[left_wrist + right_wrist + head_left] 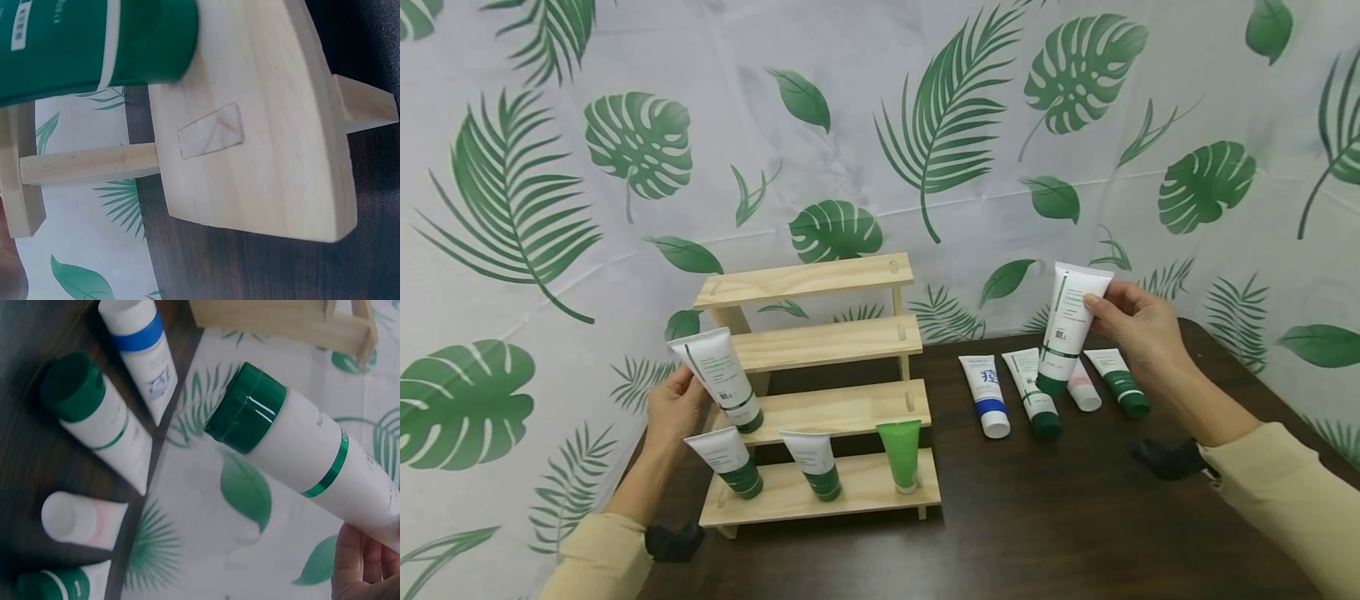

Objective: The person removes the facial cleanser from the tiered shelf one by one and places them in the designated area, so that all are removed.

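Observation:
My right hand [1142,329] holds up a white tube [1071,325] with a green cap, thumb on its front, above the tubes lying on the table. In the right wrist view this tube [312,437] points cap-down to the left, with fingers at its far end. At the left, my left hand [673,408] grips a similar white tube [718,375], its cap at the second step of the wooden rack [842,408]. Part of this hand is hidden behind the tube. Below stand two white-and-green tubes, one left [726,462] and one mid-step [814,465], and a bright green tube [901,454].
On the dark table [1037,508], right of the rack, lie a blue-banded white tube [983,392], a green-capped white tube [1033,392], a pink-and-white tube [1084,390] and a white-and-green tube [1118,383]. A leaf-patterned cloth [850,150] hangs behind.

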Demonstrator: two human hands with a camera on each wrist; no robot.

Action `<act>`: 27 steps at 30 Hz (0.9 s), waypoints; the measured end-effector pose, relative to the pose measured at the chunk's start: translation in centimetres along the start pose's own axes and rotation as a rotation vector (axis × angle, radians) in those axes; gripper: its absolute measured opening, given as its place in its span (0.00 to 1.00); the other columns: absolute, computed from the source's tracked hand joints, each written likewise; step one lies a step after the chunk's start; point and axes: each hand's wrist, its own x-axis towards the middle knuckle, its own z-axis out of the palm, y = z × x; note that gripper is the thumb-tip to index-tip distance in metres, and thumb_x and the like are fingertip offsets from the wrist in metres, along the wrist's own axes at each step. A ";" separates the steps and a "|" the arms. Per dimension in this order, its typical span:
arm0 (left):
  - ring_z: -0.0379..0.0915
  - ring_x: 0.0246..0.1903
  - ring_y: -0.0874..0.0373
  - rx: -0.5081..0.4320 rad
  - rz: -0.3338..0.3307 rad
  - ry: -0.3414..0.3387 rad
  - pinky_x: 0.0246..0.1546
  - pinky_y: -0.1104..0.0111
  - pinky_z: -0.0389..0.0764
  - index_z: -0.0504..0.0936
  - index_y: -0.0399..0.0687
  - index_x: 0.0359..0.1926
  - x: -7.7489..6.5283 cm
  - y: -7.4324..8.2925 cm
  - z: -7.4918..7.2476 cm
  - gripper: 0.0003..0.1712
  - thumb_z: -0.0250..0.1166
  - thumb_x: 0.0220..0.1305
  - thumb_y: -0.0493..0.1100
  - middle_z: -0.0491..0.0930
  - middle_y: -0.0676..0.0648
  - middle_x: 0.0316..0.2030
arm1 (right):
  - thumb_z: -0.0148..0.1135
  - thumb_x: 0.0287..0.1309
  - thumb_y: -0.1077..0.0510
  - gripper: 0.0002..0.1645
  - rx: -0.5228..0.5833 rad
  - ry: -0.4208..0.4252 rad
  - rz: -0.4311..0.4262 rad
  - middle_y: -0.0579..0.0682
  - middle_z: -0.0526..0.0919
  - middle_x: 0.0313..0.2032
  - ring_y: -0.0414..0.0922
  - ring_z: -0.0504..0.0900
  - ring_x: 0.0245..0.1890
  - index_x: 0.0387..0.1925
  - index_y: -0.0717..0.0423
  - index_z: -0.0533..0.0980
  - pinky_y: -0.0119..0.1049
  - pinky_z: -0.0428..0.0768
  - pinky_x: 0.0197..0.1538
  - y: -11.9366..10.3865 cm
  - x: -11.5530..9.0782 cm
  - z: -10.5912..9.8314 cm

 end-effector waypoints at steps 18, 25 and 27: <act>0.70 0.35 0.81 0.017 0.008 -0.007 0.37 0.87 0.71 0.72 0.40 0.61 0.0 0.3 0.0 0.23 0.56 0.68 0.45 0.73 0.77 0.30 | 0.59 0.60 0.50 0.08 0.044 0.151 0.072 0.34 0.72 0.34 0.30 0.73 0.32 0.40 0.44 0.72 0.17 0.75 0.32 3.2 2.2 -4.8; 0.69 0.36 0.80 0.026 -0.009 -0.015 0.39 0.87 0.70 0.72 0.41 0.62 0.0 0.3 0.0 0.24 0.56 0.68 0.45 0.72 0.78 0.29 | 0.58 0.61 0.50 0.04 -0.006 0.168 0.086 0.29 0.73 0.29 0.29 0.72 0.28 0.36 0.40 0.72 0.19 0.74 0.29 4.5 3.1 -7.0; 0.69 0.37 0.81 0.029 -0.013 -0.015 0.39 0.88 0.70 0.72 0.41 0.62 0.0 0.3 0.0 0.24 0.56 0.68 0.46 0.72 0.78 0.30 | 0.57 0.61 0.50 0.03 -0.021 0.166 0.094 0.28 0.72 0.28 0.28 0.72 0.27 0.36 0.39 0.71 0.19 0.74 0.28 4.8 3.3 -7.5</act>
